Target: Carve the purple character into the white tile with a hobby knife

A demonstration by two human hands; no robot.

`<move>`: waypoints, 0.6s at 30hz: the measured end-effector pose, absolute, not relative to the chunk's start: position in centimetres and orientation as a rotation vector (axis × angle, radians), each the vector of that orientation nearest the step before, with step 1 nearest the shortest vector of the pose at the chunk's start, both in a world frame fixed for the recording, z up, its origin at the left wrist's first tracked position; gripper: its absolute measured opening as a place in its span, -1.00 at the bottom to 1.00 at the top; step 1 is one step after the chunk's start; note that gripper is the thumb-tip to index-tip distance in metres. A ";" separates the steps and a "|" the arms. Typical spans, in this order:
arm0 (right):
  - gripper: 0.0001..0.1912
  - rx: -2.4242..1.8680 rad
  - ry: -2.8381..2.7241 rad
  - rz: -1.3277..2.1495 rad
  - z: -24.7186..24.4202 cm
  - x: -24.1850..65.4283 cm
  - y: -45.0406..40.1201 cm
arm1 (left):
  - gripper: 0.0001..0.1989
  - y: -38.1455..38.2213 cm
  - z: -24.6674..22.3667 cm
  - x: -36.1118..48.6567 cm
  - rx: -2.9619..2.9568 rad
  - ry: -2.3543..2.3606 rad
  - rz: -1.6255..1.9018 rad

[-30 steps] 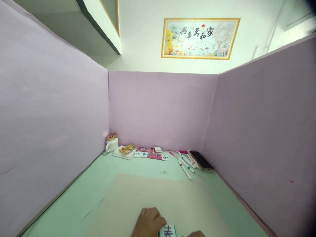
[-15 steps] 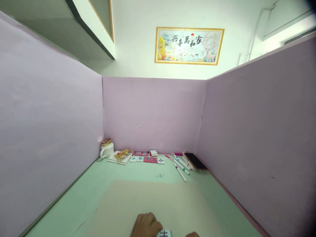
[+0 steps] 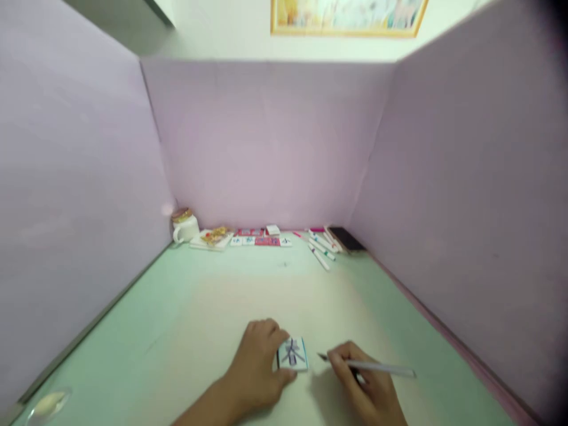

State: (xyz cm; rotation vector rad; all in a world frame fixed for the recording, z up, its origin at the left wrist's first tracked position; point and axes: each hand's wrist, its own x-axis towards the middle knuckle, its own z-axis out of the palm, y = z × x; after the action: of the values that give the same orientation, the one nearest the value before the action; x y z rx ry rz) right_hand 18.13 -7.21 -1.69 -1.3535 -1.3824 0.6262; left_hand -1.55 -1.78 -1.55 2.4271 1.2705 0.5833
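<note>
A small white card (image 3: 293, 354) with a dark written character and a blue edge lies on the pale middle of the table. My left hand (image 3: 260, 367) grips its left side between thumb and fingers. To the right of the card, my right hand (image 3: 366, 381) holds a pen (image 3: 386, 368) with a white barrel. The pen's dark tip points left toward the card, a short gap away from it. Something dark shows under the right fingers, too blurred to name.
Along the back of the green table (image 3: 173, 296) stand a white mug (image 3: 185, 228), a gold packet (image 3: 217, 235), character cards (image 3: 267, 241), markers (image 3: 320, 258) and a phone (image 3: 348, 239). Purple panels (image 3: 266, 142) enclose three sides. A clear round object (image 3: 48, 404) is at the lower left.
The view has tilted down, so both hands and the card show higher and more fully. The pen in my right hand has come into view.
</note>
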 end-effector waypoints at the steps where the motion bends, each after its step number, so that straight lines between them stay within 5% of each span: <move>1: -0.60 -1.368 -1.364 0.632 -1.1 18.1 -7.4 | -0.63 -2.1 -0.8 -1.4 2.396 1.285 0.572; 18: -0.65 -1.446 -1.294 0.903 -2.0 17.0 -7.8 | -0.69 -2.3 -0.6 -1.1 2.407 1.196 0.575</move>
State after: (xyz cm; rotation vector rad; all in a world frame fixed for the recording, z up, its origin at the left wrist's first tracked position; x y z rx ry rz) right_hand 17.03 -7.83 -1.99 -1.4464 -1.2943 0.9028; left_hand -1.10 -2.26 -0.60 2.4065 1.1959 0.5750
